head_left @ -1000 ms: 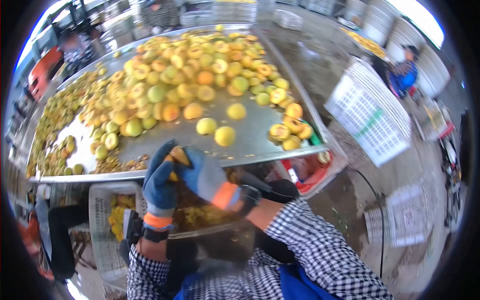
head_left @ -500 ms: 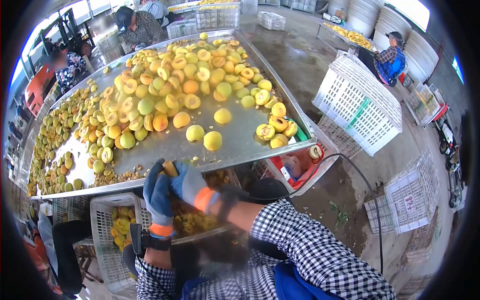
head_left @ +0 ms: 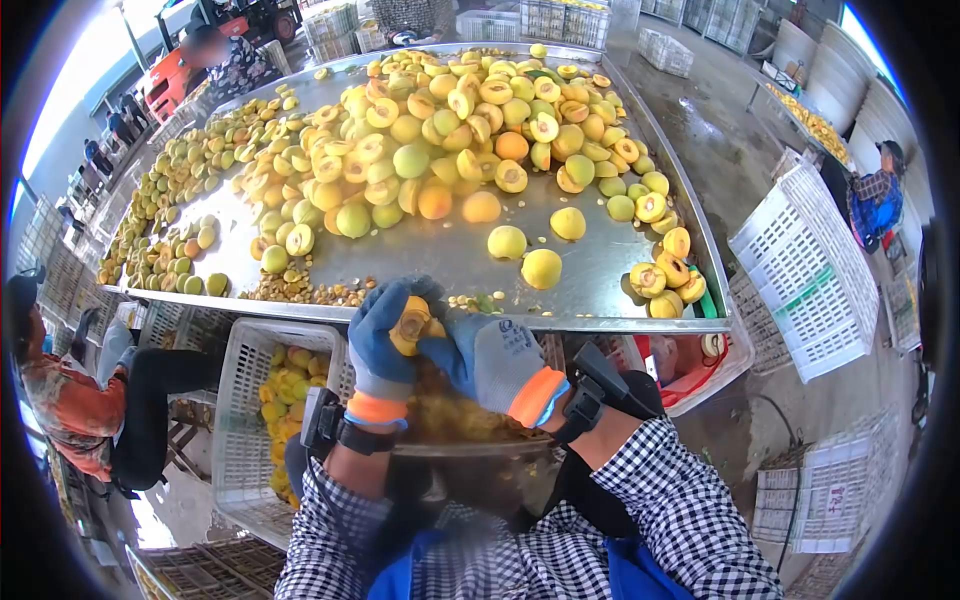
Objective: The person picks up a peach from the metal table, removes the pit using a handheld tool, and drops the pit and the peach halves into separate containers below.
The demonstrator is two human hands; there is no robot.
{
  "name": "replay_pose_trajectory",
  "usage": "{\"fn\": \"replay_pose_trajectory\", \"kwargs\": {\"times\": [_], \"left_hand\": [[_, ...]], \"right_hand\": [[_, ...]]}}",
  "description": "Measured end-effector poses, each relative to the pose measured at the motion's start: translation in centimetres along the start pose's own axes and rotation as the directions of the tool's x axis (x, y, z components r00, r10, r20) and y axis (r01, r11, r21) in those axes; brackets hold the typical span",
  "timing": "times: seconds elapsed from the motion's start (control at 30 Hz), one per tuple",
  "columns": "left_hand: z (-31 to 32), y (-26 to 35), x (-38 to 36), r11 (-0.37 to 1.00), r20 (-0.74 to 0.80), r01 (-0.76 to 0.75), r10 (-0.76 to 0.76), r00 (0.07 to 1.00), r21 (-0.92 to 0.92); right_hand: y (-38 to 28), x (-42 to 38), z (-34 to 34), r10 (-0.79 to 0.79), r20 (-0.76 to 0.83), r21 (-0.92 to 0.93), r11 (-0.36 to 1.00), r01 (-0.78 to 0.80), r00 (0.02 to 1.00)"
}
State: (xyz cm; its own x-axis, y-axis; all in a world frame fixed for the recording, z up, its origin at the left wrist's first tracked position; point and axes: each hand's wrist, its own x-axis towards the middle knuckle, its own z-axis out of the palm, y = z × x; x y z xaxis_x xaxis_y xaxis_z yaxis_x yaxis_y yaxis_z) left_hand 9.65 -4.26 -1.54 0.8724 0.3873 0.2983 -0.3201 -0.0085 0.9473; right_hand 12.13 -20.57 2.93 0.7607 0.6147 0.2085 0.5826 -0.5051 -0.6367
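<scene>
At the near edge of the metal table, my left hand (head_left: 385, 335), in a grey-blue glove, is closed around a cut yellow peach (head_left: 411, 326) that shows its orange flesh. My right hand (head_left: 485, 355), gloved alike, has its curled fingers pressed against the peach's right side; whether a small tool is inside them is hidden. Beyond my hands lies a heap of yellow peaches (head_left: 410, 165), many halved, some with stones or hollows showing. Loose peach stones (head_left: 310, 288) are scattered along the near edge. Below my hands stands a bin of peach pieces (head_left: 465, 405), partly blurred.
The metal table (head_left: 590, 270) has a raised rim. A white crate (head_left: 235, 430) of peaches stands at lower left, beside a seated person (head_left: 75, 400). A red container (head_left: 690, 375) sits below the right corner. White crates (head_left: 805, 270) and another person (head_left: 875, 205) are farther right.
My view has turned left, so the table appears farther right. The hands have shifted from being close together to slightly apart, and the peach's cut flesh now shows between them.
</scene>
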Motion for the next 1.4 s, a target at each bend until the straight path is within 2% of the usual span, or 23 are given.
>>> {"fn": "replay_pose_trajectory", "kwargs": {"times": [0.07,0.2,0.27,0.37,0.43,0.5,0.57,0.6,0.63,0.67,0.7,0.73,0.77,0.8,0.9,0.93,1.0,1.03,1.17,1.23,1.3,1.33,1.4], "left_hand": [[-0.6,0.4,-0.1,0.96,0.048,-0.125,0.117,0.992,0.249],[-0.5,0.6,-0.9,0.851,0.035,-0.324,0.341,0.939,0.414],[0.0,1.7,-1.3,0.904,-0.005,-0.25,0.268,0.963,0.346],[0.4,2.9,-1.4,0.905,-0.003,-0.228,0.245,0.969,0.359],[0.4,3.0,-1.2,0.965,-0.007,-0.149,0.154,0.988,0.214],[0.3,2.6,-1.2,0.989,0.013,0.052,-0.051,0.999,-0.141],[0.0,1.7,-1.1,0.999,0.017,-0.04,0.041,0.999,-0.017],[-0.2,1.4,-0.9,0.995,0.032,-0.088,0.087,0.996,0.041],[-0.8,1.3,-0.2,0.727,0.232,-0.492,0.436,0.87,0.48],[-0.2,2.5,0.1,0.756,0.276,-0.428,0.331,0.902,0.495],[0.4,3.7,0.2,0.77,0.321,-0.368,0.222,0.921,0.521],[0.8,3.2,0.2,0.955,0.175,-0.081,0.031,0.984,0.286],[0.9,2.8,0.0,0.975,0.081,0.22,-0.22,0.972,0.008],[0.9,2.0,-0.1,0.981,0.067,0.023,-0.037,0.997,0.194],[1.0,1.7,-0.3,0.878,0.1,-0.212,0.187,0.977,0.429],[1.4,1.6,-0.4,0.947,-0.012,-0.102,0.111,0.994,0.304],[1.8,2.2,-0.6,0.987,-0.075,0.034,-0.022,0.997,0.155],[1.8,2.4,-0.6,0.992,-0.098,0.1,-0.092,0.991,0.079],[1.8,1.6,-0.2,0.962,-0.021,-0.048,0.056,0.998,0.267],[1.8,2.4,0.1,0.941,-0.042,-0.133,0.154,0.987,0.312],[1.5,2.6,0.3,0.745,0.043,-0.333,0.38,0.924,0.578],[1.8,2.2,0.3,0.97,-0.112,-0.101,0.128,0.985,0.221],[1.8,2.5,0.4,0.903,-0.027,-0.203,0.229,0.973,0.38]], "right_hand": [[-0.4,0.2,0.0,0.0,0.01,0.037,0.999,0.0,1.0],[-0.1,0.3,0.1,-0.05,0.068,0.013,0.999,0.049,0.996],[0.4,0.1,0.7,-0.106,0.023,0.054,0.993,0.104,0.994],[0.8,0.0,1.2,-0.086,0.044,0.145,0.986,0.079,0.995],[0.7,-0.3,1.4,-0.063,0.036,0.246,0.968,0.052,0.997],[0.8,-0.3,1.5,-0.021,0.105,0.301,0.954,-0.012,0.994],[1.0,0.0,1.6,0.037,0.242,0.302,0.947,-0.112,0.969],[0.7,0.0,1.8,0.008,0.198,0.321,0.944,-0.072,0.98],[0.6,-0.3,1.9,0.011,0.138,0.318,0.946,-0.055,0.99],[0.9,-0.8,1.7,0.035,0.066,0.303,0.951,-0.054,0.997],[1.1,-0.8,1.8,0.068,0.095,0.255,0.963,-0.09,0.993],[1.2,-0.7,1.7,0.064,0.09,0.242,0.967,-0.084,0.994],[1.3,-0.6,1.6,0.047,0.095,0.235,0.97,-0.068,0.994],[1.3,-0.8,1.8,0.056,0.069,0.282,0.957,-0.073,0.996],[1.0,-1.1,2.7,0.06,0.062,0.439,0.895,-0.081,0.996],[1.1,-1.2,3.0,0.064,0.104,0.495,0.862,-0.108,0.993],[1.2,-1.2,3.6,0.031,0.166,0.632,0.764,-0.13,0.986],[1.3,-1.2,3.5,0.05,0.153,0.583,0.801,-0.131,0.987],[0.2,-1.2,0.1,0.106,0.126,0.304,0.942,-0.14,0.986],[0.5,-0.7,0.4,0.009,0.086,0.219,0.975,-0.028,0.996],[-0.6,-0.3,-0.2,0.08,0.075,0.219,0.971,-0.095,0.994],[-0.7,-0.2,0.4,0.059,0.036,0.234,0.97,-0.066,0.998],[-0.3,-0.5,1.0,0.049,-0.063,0.244,0.969,-0.032,0.997]]}}
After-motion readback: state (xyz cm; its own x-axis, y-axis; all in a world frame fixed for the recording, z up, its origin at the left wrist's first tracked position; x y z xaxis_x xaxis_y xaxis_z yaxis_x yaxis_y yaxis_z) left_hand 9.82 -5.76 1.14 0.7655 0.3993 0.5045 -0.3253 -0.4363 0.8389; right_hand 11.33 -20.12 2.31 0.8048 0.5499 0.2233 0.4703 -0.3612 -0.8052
